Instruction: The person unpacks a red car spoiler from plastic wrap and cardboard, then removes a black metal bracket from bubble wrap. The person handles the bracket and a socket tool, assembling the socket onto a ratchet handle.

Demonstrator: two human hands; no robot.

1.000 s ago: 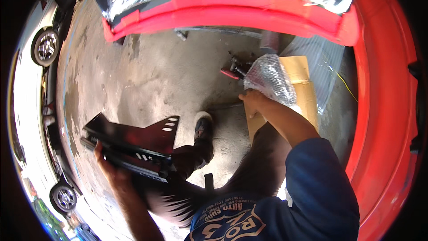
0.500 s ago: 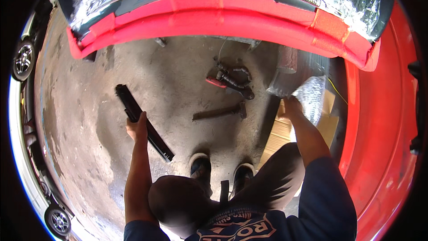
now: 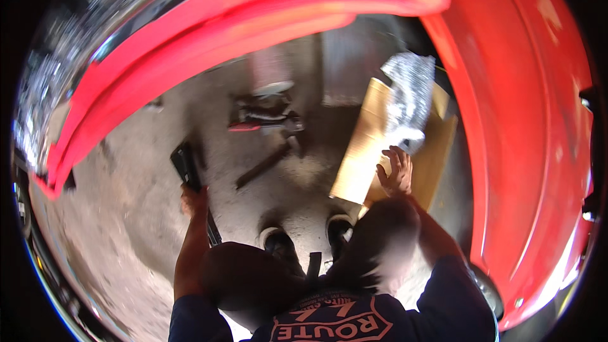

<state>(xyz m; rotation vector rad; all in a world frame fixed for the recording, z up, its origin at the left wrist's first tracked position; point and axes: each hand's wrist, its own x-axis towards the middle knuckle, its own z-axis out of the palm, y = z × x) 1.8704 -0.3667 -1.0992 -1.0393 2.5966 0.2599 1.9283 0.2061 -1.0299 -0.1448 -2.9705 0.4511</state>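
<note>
At the far left, crinkled silvery sheeting [image 3: 82, 38] lay behind a curved red panel [image 3: 209, 28], both blurred, the panel arching across the top toward the middle. Below it, the left hand [image 3: 194, 201] had its grip closed around a long, narrow black part [image 3: 183, 159], which slanted over the concrete floor [image 3: 142, 177], its upper end leaning left and its lower end near the left knee. To the right, a bar-shaped tool [image 3: 263, 168] lay on the floor, just below a dark tool with a red handle [image 3: 246, 127]. Next came two dark shoes [image 3: 278, 244], side by side. Further right, the right hand's [image 3: 397, 176] grip was open, fingers spread over flattened cardboard [image 3: 360, 142], at the lower end of some bubble wrap [image 3: 408, 95]; whether they touched it could not be told. A large red body panel [image 3: 506, 120] filled the right side.
</note>
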